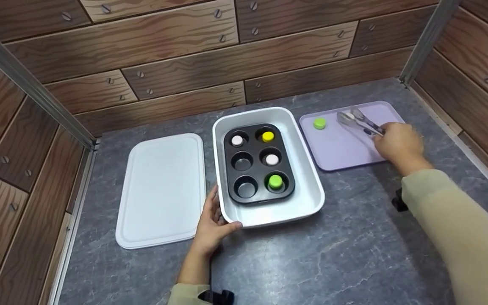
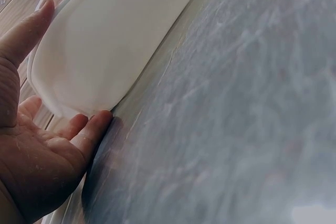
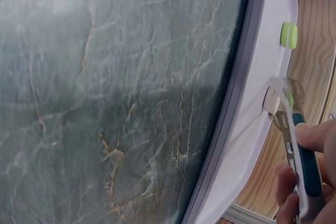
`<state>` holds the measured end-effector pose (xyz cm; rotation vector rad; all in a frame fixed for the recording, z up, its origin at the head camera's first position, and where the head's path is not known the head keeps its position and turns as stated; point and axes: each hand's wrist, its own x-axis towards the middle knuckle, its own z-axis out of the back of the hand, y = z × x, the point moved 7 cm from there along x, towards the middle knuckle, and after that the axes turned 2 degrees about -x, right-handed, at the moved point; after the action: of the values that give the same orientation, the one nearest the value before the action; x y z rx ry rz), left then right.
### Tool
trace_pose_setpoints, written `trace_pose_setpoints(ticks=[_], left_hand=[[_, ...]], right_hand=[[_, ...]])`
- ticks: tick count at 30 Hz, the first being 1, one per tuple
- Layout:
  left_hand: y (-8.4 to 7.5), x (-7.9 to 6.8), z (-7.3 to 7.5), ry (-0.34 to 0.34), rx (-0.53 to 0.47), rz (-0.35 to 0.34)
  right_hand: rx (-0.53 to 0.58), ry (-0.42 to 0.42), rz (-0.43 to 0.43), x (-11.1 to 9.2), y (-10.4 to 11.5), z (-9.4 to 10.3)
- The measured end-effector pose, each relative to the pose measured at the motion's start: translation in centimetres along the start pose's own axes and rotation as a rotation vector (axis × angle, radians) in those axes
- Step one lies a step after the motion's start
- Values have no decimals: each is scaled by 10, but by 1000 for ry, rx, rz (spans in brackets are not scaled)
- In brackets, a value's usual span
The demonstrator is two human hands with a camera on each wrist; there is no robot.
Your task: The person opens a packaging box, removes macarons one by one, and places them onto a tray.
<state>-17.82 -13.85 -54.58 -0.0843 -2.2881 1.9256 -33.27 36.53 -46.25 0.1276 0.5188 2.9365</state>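
My right hand (image 1: pixel 400 142) grips a pair of tongs (image 3: pixel 307 166) over the lilac tray (image 1: pixel 341 150). A small pale round piece (image 3: pixel 271 99) sits between the heads of the tongs. Nearby on that tray lies a green macaron-like piece (image 1: pixel 319 123). My left hand (image 1: pixel 212 226) rests at the near left corner of a white bin (image 1: pixel 269 218), thumb at the rim and fingers along the outer wall. Inside the bin is a dark muffin tin (image 1: pixel 257 167). Its cups hold two white pieces (image 1: pixel 272 159), a yellow one (image 1: pixel 268 136) and a green one (image 1: pixel 275 181); two left cups are bare.
A white lid (image 1: pixel 161 190) lies flat to the left of the bin. Everything stands on a grey marbled tabletop (image 1: pixel 311 258). Wood-patterned walls (image 1: pixel 184 55) with metal corner posts enclose the back and both sides.
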Motion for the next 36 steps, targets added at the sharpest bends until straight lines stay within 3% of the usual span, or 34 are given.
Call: trace_pose_setpoints(ticks=[9,15,21,31,36], left_hand=[[1,-1,-1,19,14,-8],[1,-1,-1,13,11,-10],[0,0,-2,12,26,-5],[1,0,0,7,59,-5],[2,-1,-1,4,67,-5]], right_hand=[[35,-27,-5,-1,11,9],[91,-90,73,-2,32,17],[132,-103,117,-6,52,18],[161,-86,165,-15,77,4],[161,-107,229,-19,94,4]])
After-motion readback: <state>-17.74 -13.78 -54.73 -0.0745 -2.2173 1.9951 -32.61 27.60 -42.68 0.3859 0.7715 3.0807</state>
